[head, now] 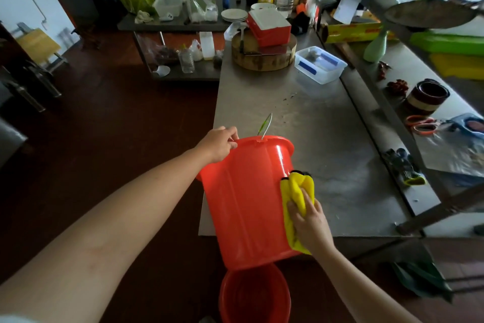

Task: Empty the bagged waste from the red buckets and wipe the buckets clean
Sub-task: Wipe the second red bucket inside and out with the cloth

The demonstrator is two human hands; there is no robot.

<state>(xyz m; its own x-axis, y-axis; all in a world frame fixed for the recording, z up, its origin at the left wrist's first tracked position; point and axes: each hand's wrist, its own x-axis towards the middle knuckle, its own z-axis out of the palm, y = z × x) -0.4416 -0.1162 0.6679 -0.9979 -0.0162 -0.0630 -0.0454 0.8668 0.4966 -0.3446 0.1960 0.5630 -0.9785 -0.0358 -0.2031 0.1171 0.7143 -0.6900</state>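
The red bucket (246, 204) is held tilted, with its mouth turned away from the camera and its base towards it. It lies across the near left corner of the steel bench (301, 118); whether it rests on the bench edge cannot be told. A thin metal strip (265, 126) with a green part rises from the far rim.

The left grip (220, 143) is curled over the rim at the upper left, holding the bucket. The right grip (310, 220) lies with fingers spread and nearly flat, pressing a folded yellow cloth (296, 191) against the right outer wall of the bucket. The cloth is in contact with the wall from the mid-height down towards the base.

A second red bucket (255, 296) stands upright on the dark floor (117, 126) directly below the first, mouth up.

Further back on the bench, a round wooden chopping block (262, 59) carries a red box with a white lid (269, 26). A clear plastic container (320, 64) sits just beside the block on the right. On the lower shelf to the right lie orange-handled scissors (420, 125) and a pair of work gloves (404, 166).
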